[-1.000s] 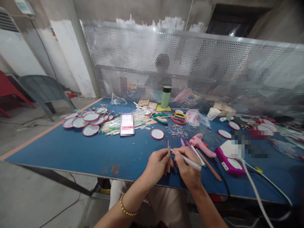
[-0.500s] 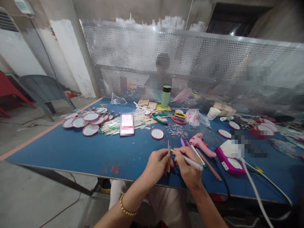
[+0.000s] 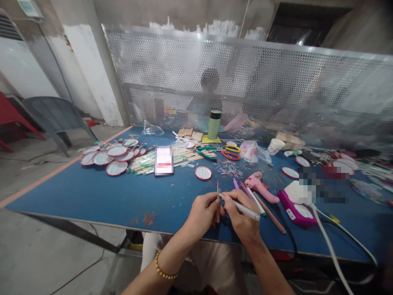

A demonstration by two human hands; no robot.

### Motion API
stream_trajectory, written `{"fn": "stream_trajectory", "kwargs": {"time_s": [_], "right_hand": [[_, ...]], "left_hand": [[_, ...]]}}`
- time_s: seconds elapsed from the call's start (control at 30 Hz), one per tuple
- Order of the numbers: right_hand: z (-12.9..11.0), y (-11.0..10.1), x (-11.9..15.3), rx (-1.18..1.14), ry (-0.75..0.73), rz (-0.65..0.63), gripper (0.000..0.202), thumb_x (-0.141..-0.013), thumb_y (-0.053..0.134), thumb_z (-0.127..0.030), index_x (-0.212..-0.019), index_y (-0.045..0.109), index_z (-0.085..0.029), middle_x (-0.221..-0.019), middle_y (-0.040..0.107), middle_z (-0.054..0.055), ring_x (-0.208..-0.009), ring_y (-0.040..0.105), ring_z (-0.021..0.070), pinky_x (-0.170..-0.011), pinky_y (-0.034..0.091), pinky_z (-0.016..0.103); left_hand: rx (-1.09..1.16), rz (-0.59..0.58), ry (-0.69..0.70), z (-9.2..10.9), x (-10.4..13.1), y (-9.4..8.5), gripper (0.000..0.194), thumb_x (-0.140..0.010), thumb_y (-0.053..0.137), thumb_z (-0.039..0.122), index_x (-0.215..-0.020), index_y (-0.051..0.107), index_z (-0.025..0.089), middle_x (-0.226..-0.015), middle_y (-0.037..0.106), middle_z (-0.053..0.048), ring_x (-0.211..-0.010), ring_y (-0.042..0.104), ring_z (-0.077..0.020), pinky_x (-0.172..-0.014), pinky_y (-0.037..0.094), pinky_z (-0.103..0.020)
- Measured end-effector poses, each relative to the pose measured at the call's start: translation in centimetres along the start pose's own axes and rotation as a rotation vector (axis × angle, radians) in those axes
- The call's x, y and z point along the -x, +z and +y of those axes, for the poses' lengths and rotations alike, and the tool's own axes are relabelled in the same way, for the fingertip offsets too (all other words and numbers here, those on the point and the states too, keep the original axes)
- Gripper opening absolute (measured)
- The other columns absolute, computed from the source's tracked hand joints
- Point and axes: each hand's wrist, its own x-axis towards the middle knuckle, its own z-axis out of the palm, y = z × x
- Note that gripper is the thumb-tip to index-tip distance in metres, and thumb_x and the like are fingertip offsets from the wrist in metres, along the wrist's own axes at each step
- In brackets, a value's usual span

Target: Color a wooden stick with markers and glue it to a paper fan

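Observation:
My left hand (image 3: 203, 212) pinches a thin wooden stick (image 3: 218, 205) with a purple upper end, held upright over the front part of the blue table. In my right hand (image 3: 244, 219) is a white pen (image 3: 247, 210), gripped as for writing, its tip touching or very close to the stick. Just beyond my hands lies a round white disc with a red rim (image 3: 203, 173). A pink glue gun (image 3: 260, 187) and several pens and sticks rest right of my right hand.
A phone (image 3: 164, 161) lies by bundled sticks (image 3: 143, 163). Red-rimmed discs (image 3: 117, 168) pile up at the left. Pliers (image 3: 231, 156), a green bottle (image 3: 214, 126), a paper cup (image 3: 275, 146) and a purple box with cables (image 3: 297, 211) stand around. A mesh screen (image 3: 184, 61) closes the back.
My right hand and the white pen have shifted slightly left and toward the stick. My left hand holds nearly the same place.

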Motion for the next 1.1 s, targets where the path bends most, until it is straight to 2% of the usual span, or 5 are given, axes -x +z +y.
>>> {"fn": "stream_trajectory", "kwargs": {"time_s": [0.5, 1.1], "right_hand": [[-0.29, -0.01, -0.14, 0.013, -0.071, 0.008, 0.022, -0.090, 0.056, -0.023, -0.073, 0.068, -0.021, -0.054, 0.064, -0.003, -0.045, 0.058, 0.0111, -0.046, 0.046, 0.020], [-0.11, 0.09, -0.01, 0.004, -0.064, 0.025, 0.022, -0.091, 0.055, -0.021, -0.072, 0.067, -0.020, -0.054, 0.064, -0.004, -0.045, 0.058, 0.0105, -0.046, 0.045, 0.019]], "left_hand": [[-0.024, -0.003, 0.016, -0.08, 0.02, 0.04, 0.031, -0.088, 0.048, 0.041, -0.065, 0.052, 0.020, -0.045, 0.048, 0.004, -0.036, 0.042, -0.0099, -0.040, 0.034, -0.020], [-0.004, 0.002, 0.004, -0.06, 0.05, 0.03, 0.032, -0.086, 0.051, 0.045, -0.066, 0.054, 0.019, -0.044, 0.048, 0.005, -0.035, 0.042, -0.0101, -0.038, 0.035, -0.020]]}}
